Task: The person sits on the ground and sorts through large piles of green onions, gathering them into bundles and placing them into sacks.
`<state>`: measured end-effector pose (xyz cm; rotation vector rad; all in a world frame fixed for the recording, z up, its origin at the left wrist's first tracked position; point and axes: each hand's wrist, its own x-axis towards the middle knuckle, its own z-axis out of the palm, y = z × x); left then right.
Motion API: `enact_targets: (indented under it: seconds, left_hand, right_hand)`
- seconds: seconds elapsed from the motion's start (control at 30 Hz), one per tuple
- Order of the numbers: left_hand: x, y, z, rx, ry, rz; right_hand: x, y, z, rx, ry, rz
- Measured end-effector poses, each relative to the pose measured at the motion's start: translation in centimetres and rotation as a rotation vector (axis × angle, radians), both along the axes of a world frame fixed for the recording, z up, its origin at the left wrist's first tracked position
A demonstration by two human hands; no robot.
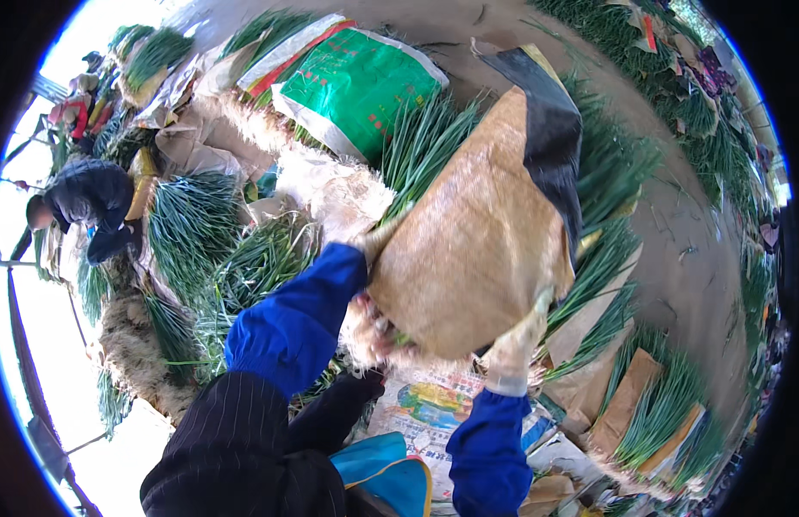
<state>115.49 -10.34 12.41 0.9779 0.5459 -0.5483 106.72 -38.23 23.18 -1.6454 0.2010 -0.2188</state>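
Observation:
A large brown woven sack sheet [470,239] with a black flap [551,139] lies over a row of green onions with pale roots, in front of me. My left hand [381,240] is at the sheet's left edge, partly covered by it; its fingers are mostly hidden. At the sheet's lower right corner, my right hand [519,339] grips the edge in a pale glove. Green onion leaves [425,145] stick out beyond the sheet's upper left side. A green printed sack [367,87] covers the bunches farther along the row.
More green onions [192,226] are heaped at left, near a crouching person [89,200] in dark clothes. A printed sack [425,413] lies below my hands. Covered bunches [661,413] stand at lower right. A bare floor strip [690,258] curves past, with onion piles [716,148] beyond.

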Motion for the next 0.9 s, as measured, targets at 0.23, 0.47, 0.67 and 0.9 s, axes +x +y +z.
enact_targets:
  seconds: [0.23, 0.47, 0.67, 0.9]
  left_hand:
    - [5.7, -0.3, -13.0, 1.673, -0.575, -0.935]
    - [4.2, -3.3, -15.8, 1.358, -0.235, -0.597]
    - [1.4, -4.5, -12.5, 1.328, -0.216, -0.662]
    - [2.9, -4.0, -14.3, 1.354, -0.199, -0.691]
  right_hand:
    - [16.2, 3.8, -18.9, -0.001, 0.753, -0.124]
    - [21.2, 4.0, -33.2, -1.182, 0.359, 0.242]
    - [16.7, 2.7, -28.7, -0.364, 0.715, 0.008]
    - [17.6, 1.8, -36.6, -0.892, 0.565, 0.210]
